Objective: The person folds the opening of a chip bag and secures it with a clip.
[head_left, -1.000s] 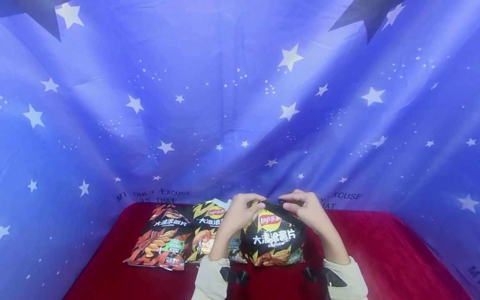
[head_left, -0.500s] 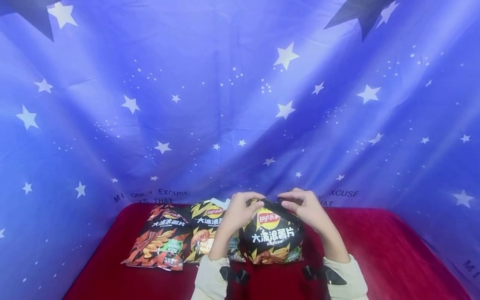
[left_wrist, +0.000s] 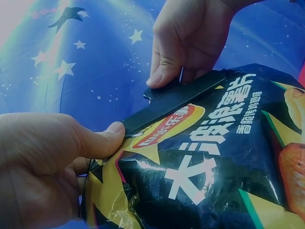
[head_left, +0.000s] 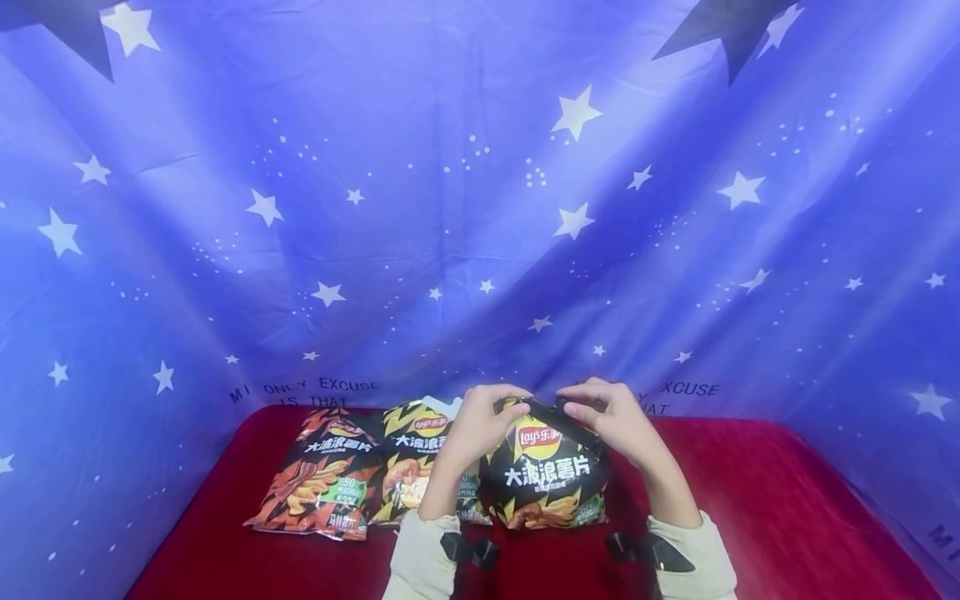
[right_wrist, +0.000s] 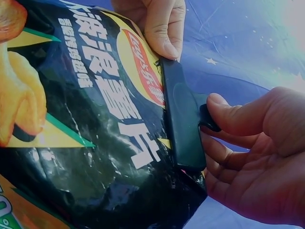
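A black and yellow Lay's potato chip bag (head_left: pixel 551 475) stands between the two hands on the red cloth. Across its top edge lies a black bag clip (right_wrist: pixel 183 119), set over the folded rim. My left hand (head_left: pixel 480 423) pinches the top left corner of the bag, its thumb touching the clip's end in the left wrist view. The right hand (right_wrist: pixel 259 157) holds the clip's raised handle, thumb on top and fingers curled below. Some of those fingertips are hidden behind the clip and bag.
Left of the hands lie an orange and black chip bag (head_left: pixel 322 483) and a yellow and black one (head_left: pixel 405 475), partly behind the left forearm. A whitish piece (head_left: pixel 442 407) sits at the latter's top. A blue star-printed curtain (head_left: pixel 450 208) rises behind the red cloth (head_left: pixel 765 508).
The head view shifts slightly. Both hands keep the same hold on the bag and clip, with no other visible movement.
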`<move>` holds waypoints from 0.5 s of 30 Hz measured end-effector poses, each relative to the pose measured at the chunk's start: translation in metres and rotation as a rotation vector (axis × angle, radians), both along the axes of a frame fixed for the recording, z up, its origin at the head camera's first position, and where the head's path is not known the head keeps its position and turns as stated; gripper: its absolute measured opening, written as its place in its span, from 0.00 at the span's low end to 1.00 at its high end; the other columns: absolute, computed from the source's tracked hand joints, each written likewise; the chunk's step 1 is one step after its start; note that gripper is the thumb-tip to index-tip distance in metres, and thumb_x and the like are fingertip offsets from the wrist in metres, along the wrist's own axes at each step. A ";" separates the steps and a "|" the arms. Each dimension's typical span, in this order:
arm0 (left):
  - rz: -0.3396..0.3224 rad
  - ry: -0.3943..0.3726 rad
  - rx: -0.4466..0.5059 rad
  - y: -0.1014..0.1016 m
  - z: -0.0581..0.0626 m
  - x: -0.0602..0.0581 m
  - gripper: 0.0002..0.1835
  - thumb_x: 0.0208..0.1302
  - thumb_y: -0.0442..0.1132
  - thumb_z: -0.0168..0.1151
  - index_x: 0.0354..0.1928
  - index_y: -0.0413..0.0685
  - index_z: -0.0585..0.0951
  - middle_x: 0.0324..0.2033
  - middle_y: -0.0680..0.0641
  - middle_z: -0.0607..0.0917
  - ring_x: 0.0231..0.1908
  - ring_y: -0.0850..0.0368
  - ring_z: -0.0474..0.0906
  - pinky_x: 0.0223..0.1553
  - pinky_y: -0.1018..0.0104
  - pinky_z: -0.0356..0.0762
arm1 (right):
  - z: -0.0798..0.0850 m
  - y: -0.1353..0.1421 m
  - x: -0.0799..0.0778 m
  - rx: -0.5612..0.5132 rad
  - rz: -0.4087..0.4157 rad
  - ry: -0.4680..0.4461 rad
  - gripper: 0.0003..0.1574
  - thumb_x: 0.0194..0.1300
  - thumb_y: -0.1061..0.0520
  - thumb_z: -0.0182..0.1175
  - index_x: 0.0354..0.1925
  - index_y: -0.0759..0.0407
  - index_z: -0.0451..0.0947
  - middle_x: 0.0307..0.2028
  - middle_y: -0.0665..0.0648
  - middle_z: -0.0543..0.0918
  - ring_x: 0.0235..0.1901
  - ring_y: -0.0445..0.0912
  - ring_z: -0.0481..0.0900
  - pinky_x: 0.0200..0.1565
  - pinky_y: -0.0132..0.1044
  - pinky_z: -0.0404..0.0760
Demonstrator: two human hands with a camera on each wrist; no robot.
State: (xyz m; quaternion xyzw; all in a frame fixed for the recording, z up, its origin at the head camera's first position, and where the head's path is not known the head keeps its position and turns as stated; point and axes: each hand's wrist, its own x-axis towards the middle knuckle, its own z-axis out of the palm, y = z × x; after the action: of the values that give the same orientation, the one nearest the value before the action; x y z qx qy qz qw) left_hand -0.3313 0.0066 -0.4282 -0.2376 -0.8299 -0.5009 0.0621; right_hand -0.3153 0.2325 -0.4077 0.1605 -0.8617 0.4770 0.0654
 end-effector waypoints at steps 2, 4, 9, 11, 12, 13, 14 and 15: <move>0.002 0.001 -0.001 0.000 0.000 0.000 0.11 0.69 0.38 0.65 0.50 0.47 0.88 0.46 0.47 0.91 0.39 0.60 0.83 0.51 0.60 0.82 | 0.000 0.001 0.000 0.002 0.009 -0.001 0.17 0.66 0.62 0.67 0.53 0.66 0.85 0.39 0.59 0.86 0.42 0.45 0.78 0.43 0.33 0.81; 0.004 0.002 -0.003 0.000 0.001 0.000 0.11 0.69 0.38 0.65 0.50 0.48 0.88 0.46 0.47 0.91 0.38 0.60 0.83 0.51 0.60 0.82 | 0.000 0.002 0.000 0.003 0.020 -0.002 0.18 0.66 0.62 0.67 0.53 0.66 0.84 0.40 0.59 0.86 0.42 0.45 0.79 0.43 0.33 0.82; 0.007 0.003 -0.004 0.001 -0.001 0.000 0.11 0.69 0.38 0.65 0.51 0.47 0.88 0.46 0.47 0.91 0.37 0.61 0.82 0.50 0.61 0.82 | 0.001 0.003 0.001 -0.003 0.037 -0.014 0.19 0.67 0.61 0.66 0.54 0.67 0.84 0.43 0.62 0.86 0.45 0.48 0.81 0.44 0.34 0.82; 0.008 0.005 0.000 0.001 -0.001 -0.001 0.12 0.69 0.38 0.65 0.51 0.46 0.88 0.46 0.47 0.91 0.37 0.61 0.82 0.50 0.61 0.81 | 0.002 0.004 0.001 -0.004 0.037 -0.021 0.19 0.67 0.60 0.66 0.54 0.67 0.83 0.46 0.64 0.86 0.46 0.50 0.83 0.44 0.35 0.83; 0.010 0.008 0.002 0.001 -0.002 -0.001 0.12 0.69 0.38 0.65 0.51 0.47 0.88 0.46 0.48 0.91 0.38 0.61 0.82 0.50 0.61 0.82 | 0.001 0.004 0.001 -0.004 0.038 -0.025 0.20 0.67 0.59 0.66 0.55 0.67 0.83 0.47 0.65 0.86 0.46 0.50 0.83 0.44 0.35 0.83; 0.014 0.010 0.003 0.001 -0.002 -0.001 0.11 0.69 0.39 0.66 0.51 0.47 0.88 0.46 0.48 0.91 0.38 0.60 0.83 0.50 0.60 0.82 | 0.001 0.004 0.001 -0.005 0.039 -0.033 0.20 0.68 0.59 0.66 0.55 0.67 0.83 0.48 0.66 0.86 0.46 0.50 0.84 0.44 0.35 0.84; 0.019 0.012 0.005 0.001 -0.002 -0.001 0.11 0.69 0.39 0.66 0.51 0.48 0.88 0.46 0.48 0.91 0.39 0.59 0.84 0.51 0.59 0.82 | 0.001 0.005 0.000 -0.008 0.040 -0.044 0.20 0.68 0.58 0.66 0.55 0.67 0.83 0.50 0.67 0.85 0.45 0.50 0.85 0.43 0.35 0.84; 0.025 0.018 0.007 0.001 -0.002 -0.001 0.11 0.68 0.39 0.66 0.50 0.49 0.88 0.46 0.48 0.91 0.41 0.58 0.85 0.52 0.59 0.82 | 0.000 0.005 0.000 -0.010 0.042 -0.058 0.21 0.68 0.58 0.66 0.56 0.67 0.82 0.52 0.68 0.85 0.45 0.51 0.86 0.43 0.34 0.85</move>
State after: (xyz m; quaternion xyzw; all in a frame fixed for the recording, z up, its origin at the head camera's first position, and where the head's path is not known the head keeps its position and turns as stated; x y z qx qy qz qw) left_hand -0.3324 0.0074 -0.4303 -0.2315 -0.8306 -0.5007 0.0766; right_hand -0.3155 0.2379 -0.4076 0.1644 -0.8572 0.4870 0.0312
